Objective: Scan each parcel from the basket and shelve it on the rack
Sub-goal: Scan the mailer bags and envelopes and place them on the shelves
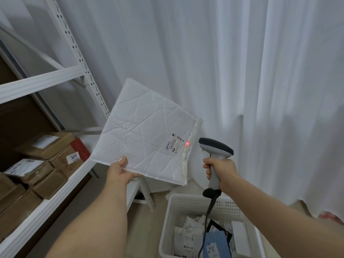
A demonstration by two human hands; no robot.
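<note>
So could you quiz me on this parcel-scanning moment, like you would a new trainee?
1. True or false: the left hand pinches the white padded mailer by its lower edge.
2. Where does the scanner's red light fall? A) on the cardboard boxes B) beside the mailer's label C) in the basket
3. Fill in: more parcels wait in the white ____ below the right hand.

Key: 1 true; 2 B; 3 basket.

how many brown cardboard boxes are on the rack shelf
About 6 on the rack shelf at left: a labelled one on top, one marked 3011, one labelled, one below, two at the near edge. More may be hidden.
</note>
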